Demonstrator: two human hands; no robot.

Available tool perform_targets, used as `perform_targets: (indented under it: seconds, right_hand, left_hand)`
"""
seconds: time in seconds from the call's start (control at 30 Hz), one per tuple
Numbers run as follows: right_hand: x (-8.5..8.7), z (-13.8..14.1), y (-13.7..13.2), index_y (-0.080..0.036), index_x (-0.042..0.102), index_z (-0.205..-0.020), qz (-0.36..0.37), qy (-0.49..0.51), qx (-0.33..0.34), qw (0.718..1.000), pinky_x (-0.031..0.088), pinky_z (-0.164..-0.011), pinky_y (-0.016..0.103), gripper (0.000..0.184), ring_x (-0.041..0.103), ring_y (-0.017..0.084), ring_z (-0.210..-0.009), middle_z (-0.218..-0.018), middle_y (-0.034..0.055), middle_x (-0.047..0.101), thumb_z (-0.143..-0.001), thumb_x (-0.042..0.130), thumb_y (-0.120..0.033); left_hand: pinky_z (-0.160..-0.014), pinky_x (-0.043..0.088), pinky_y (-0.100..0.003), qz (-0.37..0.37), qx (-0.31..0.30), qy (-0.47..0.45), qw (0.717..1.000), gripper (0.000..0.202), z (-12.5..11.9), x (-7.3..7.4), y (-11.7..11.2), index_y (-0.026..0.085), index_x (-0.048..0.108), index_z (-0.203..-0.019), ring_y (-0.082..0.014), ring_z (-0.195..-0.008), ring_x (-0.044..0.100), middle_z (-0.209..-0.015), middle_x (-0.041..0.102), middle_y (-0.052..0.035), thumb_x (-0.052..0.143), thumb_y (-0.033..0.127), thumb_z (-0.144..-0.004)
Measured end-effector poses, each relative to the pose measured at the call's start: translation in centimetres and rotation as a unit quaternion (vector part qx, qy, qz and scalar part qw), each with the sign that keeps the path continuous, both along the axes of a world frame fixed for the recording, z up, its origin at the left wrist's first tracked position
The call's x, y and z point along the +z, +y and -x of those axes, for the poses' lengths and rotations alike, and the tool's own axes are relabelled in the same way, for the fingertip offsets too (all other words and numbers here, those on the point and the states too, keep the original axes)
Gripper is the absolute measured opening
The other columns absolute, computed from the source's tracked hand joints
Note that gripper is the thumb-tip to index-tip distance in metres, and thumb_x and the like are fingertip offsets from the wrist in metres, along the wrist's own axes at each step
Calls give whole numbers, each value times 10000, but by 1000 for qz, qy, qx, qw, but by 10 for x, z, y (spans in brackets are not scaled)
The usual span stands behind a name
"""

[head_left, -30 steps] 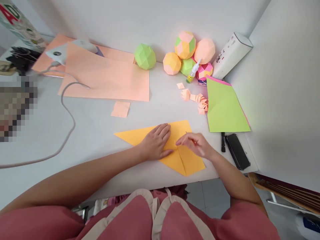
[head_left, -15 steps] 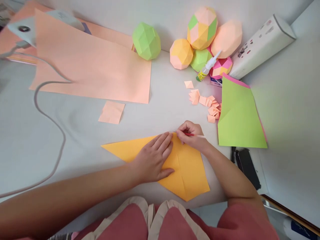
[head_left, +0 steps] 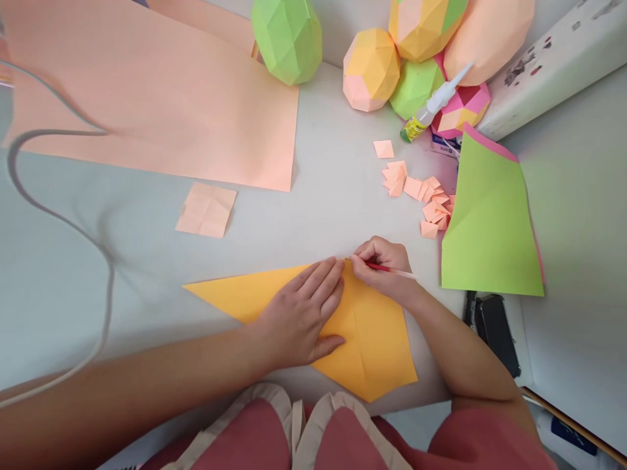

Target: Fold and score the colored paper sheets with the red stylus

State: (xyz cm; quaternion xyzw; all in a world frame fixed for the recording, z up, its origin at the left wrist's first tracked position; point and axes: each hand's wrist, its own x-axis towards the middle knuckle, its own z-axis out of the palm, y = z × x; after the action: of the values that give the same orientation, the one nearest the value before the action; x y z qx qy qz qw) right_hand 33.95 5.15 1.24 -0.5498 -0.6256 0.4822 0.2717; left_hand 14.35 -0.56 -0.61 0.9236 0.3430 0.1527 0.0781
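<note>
A folded orange paper sheet (head_left: 372, 339) lies on the white table (head_left: 147, 274) near the front edge. My left hand (head_left: 304, 313) rests flat on it with fingers stretched out, pressing it down. My right hand (head_left: 382, 267) is closed in a pinch on a thin red pencil (head_left: 392, 270), whose tip touches the top edge of the orange sheet just beyond my left fingertips.
A large peach sheet (head_left: 161, 104) and a small peach square (head_left: 206, 210) lie to the left, crossed by a grey cable (head_left: 63, 222). Paper polyhedron balls (head_left: 372, 68), a glue bottle (head_left: 431, 108), several small peach pieces (head_left: 421, 196), a green sheet (head_left: 490, 228) and a black object (head_left: 497, 329) sit right.
The view has moved closer and lower over the table. My right hand moved up to the orange sheet's top edge with the pencil; my left hand stays pressed on the sheet.
</note>
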Motion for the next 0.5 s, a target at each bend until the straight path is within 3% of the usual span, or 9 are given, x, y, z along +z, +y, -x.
perform_targets:
  seconds: [0.5]
  right_hand:
    - [1,1,0,-202,454,-633,-1,1,10,1000,391,-465,216,246,472,80,-531,-665,-14,571,-786,617,-305]
  left_hand:
    - [-1118,302,-459,6,-2,11,1000,745,0,0,0,-26,565,-1256,-373,-1337,415,-1425,457,-265,429,604,-882]
